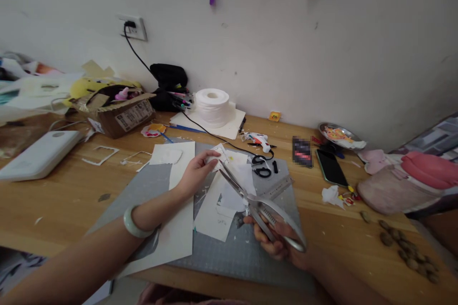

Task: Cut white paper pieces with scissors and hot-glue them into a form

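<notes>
Between the fingers and thumb of my left hand [198, 171] is a small piece of white paper [221, 153] with marks drawn on it. My right hand [274, 238] is wrapped round the handles of large metal scissors [246, 196]. Their blades are apart, and the tips reach the edge of the paper piece near my left thumb. Below lie white paper sheets [213, 221], one with a pencil scribble, on a grey cutting mat [229, 255]. A longer white sheet [181, 228] passes under my left forearm.
Black-handled scissors [263, 171] and a metal ruler [279, 188] lie on the mat's right side. Behind stand a white paper roll [212, 107] and a glue gun [260, 141] with its cord. A cardboard box [121, 114] is at left; a phone [331, 167] and metal bowl [339, 134] at right.
</notes>
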{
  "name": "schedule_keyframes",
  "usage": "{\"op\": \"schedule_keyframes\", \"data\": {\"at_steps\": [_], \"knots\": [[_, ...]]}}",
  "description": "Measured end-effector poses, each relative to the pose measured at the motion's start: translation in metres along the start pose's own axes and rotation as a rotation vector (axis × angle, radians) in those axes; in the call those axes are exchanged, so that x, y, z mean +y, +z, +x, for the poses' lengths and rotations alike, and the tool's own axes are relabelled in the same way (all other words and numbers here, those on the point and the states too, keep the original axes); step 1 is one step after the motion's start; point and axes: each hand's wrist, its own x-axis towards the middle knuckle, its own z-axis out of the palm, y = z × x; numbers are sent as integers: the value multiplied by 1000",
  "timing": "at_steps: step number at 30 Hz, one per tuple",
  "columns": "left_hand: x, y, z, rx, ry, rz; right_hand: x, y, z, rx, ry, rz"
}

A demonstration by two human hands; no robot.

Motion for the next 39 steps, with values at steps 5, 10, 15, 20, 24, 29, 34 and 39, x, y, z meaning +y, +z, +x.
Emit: {"op": "schedule_keyframes", "data": {"at_steps": [5,10,15,20,24,29,34,39], "knots": [[3,1,0,19,-11,-4,1,-2,0,-13,-16,9],[8,3,-3,14,-19,-24,1,-1,1,-15,-24,-15],[7,3,-3,-19,-32,-47,2,-1,2,0,-32,-23],[5,3,-2,-33,-37,-63,2,-2,2,-10,7,12],[3,3,-1,-28,-27,-66,2,-1,3,-2,-7,8],[9,1,-5,-31,-32,-66,0,3,2,16,-21,-23],[11,1,-8,-101,-51,-139,0,3,2,-15,-14,-13],[5,3,-9,-170,-86,-202,1,3,2,-8,-16,-28]]}}
